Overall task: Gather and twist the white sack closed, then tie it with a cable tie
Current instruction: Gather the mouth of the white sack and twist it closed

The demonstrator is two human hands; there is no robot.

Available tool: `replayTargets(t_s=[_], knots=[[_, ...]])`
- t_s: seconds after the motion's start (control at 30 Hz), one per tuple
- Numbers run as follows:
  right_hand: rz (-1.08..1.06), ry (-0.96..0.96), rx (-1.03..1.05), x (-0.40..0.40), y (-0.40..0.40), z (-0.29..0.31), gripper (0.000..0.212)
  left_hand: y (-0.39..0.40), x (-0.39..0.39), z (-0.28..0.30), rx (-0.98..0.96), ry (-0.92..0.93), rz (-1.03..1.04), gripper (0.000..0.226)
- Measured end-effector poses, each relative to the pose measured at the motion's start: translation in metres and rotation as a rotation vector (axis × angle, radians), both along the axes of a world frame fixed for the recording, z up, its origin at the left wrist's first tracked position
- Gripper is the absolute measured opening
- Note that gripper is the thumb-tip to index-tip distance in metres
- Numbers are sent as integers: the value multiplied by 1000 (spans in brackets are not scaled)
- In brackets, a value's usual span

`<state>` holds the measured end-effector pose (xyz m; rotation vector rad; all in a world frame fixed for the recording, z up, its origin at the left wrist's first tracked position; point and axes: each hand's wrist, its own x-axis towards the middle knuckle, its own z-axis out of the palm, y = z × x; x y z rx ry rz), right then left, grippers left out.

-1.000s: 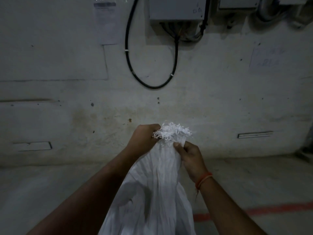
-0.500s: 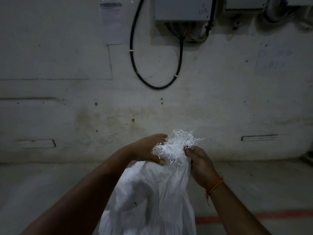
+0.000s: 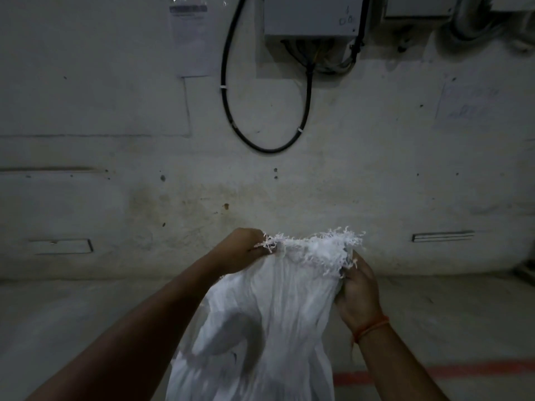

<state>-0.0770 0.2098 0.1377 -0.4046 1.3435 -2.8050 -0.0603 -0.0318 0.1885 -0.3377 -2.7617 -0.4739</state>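
A white woven sack (image 3: 278, 322) with a frayed top edge stands in front of me, low in the centre of the head view. My left hand (image 3: 241, 250) grips the left end of the frayed mouth. My right hand (image 3: 357, 287), with an orange thread on its wrist, grips the right end, fingers curled into the fabric. The mouth is stretched flat between the two hands. No cable tie is visible.
A stained white wall (image 3: 376, 183) rises close behind the sack, with a grey electrical box (image 3: 312, 15) and a looping black cable (image 3: 260, 140) above. The concrete floor (image 3: 72, 314) carries a red painted line (image 3: 463, 370) at the right.
The bunched mouth has been pulled apart. My left hand stayed near the left while my right hand moved right, spreading the frayed edge wide.
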Motion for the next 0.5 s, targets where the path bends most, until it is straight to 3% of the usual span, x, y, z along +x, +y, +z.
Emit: replayTargets(t_s=[0.1, 0.2, 0.3, 0.37, 0.43, 0.5], knots=[[-191, -43, 35, -9, -11, -1, 33, 10, 1, 5, -37, 95, 3, 36], [-201, -82, 50, -1, -32, 1, 33, 26, -3, 7, -108, 111, 61, 32], [160, -89, -22, 16, -50, 5, 40, 39, -6, 7, -230, 115, 160, 16], [306, 8, 48, 25, -54, 4, 36, 44, -5, 7, -258, 131, 208, 14], [374, 136, 186, 23, -54, -7, 68, 45, -3, 7, -225, 145, 268, 19], [337, 259, 468, 19, -54, -22, 84, 45, -2, 5, -182, 153, 348, 20]])
